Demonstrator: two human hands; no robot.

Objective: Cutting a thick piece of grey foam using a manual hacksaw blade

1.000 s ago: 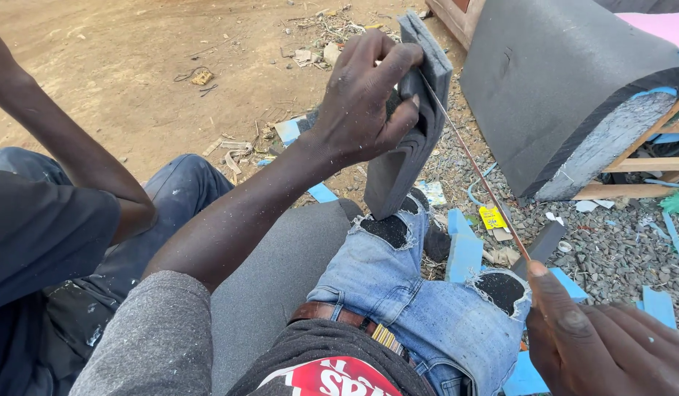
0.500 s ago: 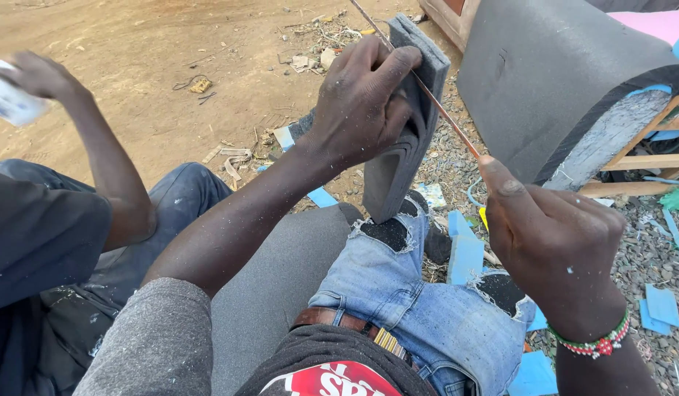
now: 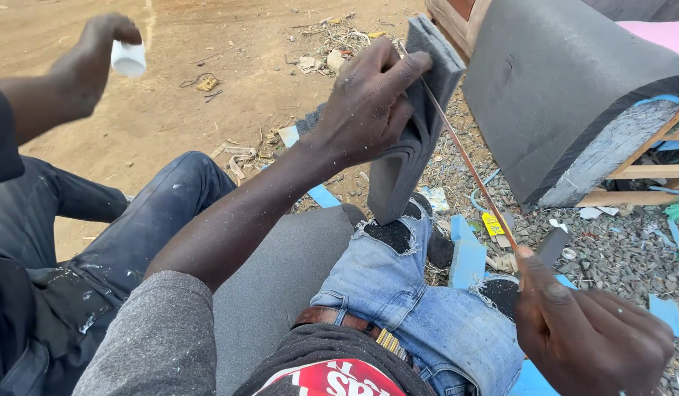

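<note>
left hand (image 3: 369, 110): wrapped around the folded grey foam piece (image 3: 413, 147), propping it upright on the knee of the torn jeans (image 3: 405, 286)
right hand (image 3: 592, 341): at 4 o'clock, closed on the near end of a thin blade (image 3: 464, 158)
blade: slants up to 12 o'clock, lying against the foam's edge
co-worker's hand (image 3: 93, 55): at 10 o'clock, holding a small white cup (image 3: 128, 59)
large foam cushion (image 3: 567, 81): at 2 o'clock on the gravel

Grey foam piece (image 3: 416, 125) upright on knee, thin blade (image 3: 468, 161) — slanted — against its edge
</note>
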